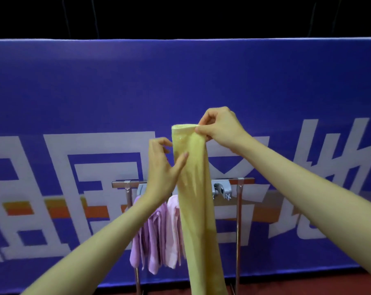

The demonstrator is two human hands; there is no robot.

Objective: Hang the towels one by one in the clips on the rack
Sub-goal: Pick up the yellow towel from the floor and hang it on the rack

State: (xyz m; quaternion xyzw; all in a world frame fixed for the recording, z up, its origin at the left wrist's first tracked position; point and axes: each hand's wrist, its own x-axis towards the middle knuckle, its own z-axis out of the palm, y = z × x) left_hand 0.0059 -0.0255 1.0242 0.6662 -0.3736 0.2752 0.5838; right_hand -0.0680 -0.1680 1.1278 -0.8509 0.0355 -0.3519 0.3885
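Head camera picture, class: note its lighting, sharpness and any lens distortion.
Head view: dim, even light, top band nearly black; the blue banner has a top edge that bows, a wide-angle effect; the yellow towel and both hands look soft, slightly blurred; the clip on the rack shows small bright glints.

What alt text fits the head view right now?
Right hand pinches the top of a yellow towel held up before the rack; left hand touches its side. Two pink towels already hang; one grey clip sits empty.
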